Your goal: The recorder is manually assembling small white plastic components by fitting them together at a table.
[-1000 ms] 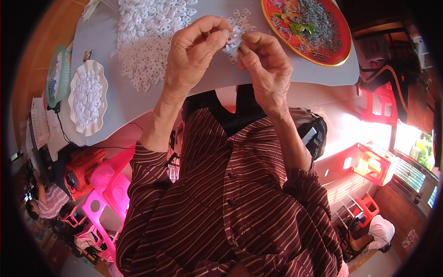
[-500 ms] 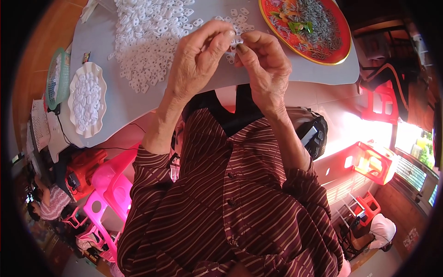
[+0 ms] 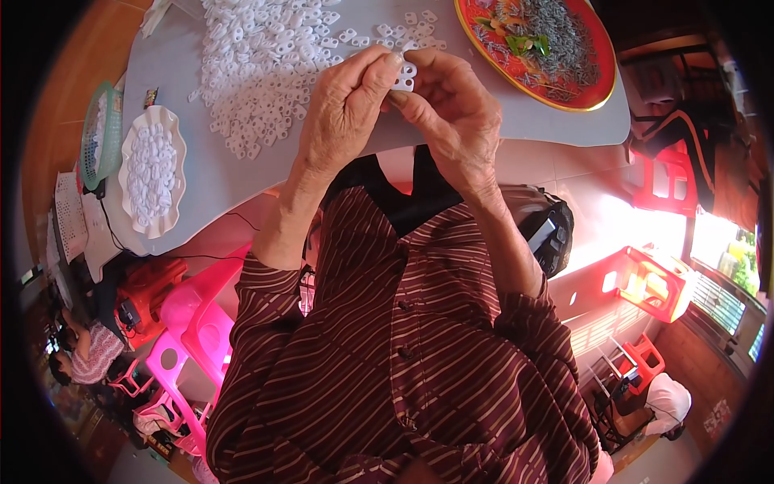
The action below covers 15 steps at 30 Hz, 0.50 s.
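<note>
Over the near edge of the table, my two hands meet around a small white plastic piece with round holes [image 3: 405, 78]. My left hand [image 3: 345, 109] pinches it between thumb and curled fingers. From the other side my right hand [image 3: 458, 121] holds it with thumb and bent fingers; parts of the fingers are hidden behind it. A big heap of like white pieces [image 3: 262, 48] lies on the table left of and beyond my left hand. Several more loose white pieces [image 3: 415, 32] lie just past my fingertips.
On the grey table [image 3: 556, 129], a red gold-rimmed tray [image 3: 592, 101] holds many thin grey metal pins. At the left stand a wavy white dish [image 3: 179, 173] of white pieces and a green basket [image 3: 111, 137]. Pink chairs [image 3: 193, 331] and a red stool [image 3: 657, 286] are on the floor.
Both hands have come a little closer together, my right hand shifting left. The white piece between them has turned, and its holes now show more plainly.
</note>
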### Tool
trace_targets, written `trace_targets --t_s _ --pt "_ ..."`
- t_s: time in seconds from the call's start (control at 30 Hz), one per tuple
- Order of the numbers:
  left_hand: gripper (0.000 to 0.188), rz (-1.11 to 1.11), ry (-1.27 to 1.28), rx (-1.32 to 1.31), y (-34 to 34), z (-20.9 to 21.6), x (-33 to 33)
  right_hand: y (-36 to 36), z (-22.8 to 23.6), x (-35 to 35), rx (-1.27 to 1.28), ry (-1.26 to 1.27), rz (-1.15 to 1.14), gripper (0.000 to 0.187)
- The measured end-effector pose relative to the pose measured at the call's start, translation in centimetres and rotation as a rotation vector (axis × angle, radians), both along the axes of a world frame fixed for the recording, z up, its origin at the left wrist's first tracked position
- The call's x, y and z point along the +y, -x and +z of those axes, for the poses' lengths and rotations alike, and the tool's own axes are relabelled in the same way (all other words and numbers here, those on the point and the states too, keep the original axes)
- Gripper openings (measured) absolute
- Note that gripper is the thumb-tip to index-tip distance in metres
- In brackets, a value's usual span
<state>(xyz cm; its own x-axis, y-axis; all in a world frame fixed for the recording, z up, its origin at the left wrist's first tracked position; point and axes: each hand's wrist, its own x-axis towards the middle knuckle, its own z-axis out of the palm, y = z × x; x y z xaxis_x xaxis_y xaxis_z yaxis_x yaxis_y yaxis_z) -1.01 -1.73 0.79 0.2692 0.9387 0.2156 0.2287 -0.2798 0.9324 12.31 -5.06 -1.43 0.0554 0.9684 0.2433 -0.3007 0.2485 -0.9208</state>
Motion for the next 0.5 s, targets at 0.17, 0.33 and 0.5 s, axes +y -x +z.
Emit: trace_targets --t_s 0.17,0.33,0.5 --pt "0.027 -0.033 -0.010 0.027 0.44 -0.12 -0.09 -0.10 0.01 -0.02 -0.179 -0.040 -0.020 0.030" --pt "0.027 -0.052 0.010 0.016 0.67 -0.62 -0.17 -0.12 -0.34 -0.06 -0.260 -0.068 -0.048 0.029" --pt "0.027 -0.062 0.011 -0.037 0.68 -0.88 -0.36 -0.14 -0.64 0.05 -0.319 -0.082 -0.089 0.031"
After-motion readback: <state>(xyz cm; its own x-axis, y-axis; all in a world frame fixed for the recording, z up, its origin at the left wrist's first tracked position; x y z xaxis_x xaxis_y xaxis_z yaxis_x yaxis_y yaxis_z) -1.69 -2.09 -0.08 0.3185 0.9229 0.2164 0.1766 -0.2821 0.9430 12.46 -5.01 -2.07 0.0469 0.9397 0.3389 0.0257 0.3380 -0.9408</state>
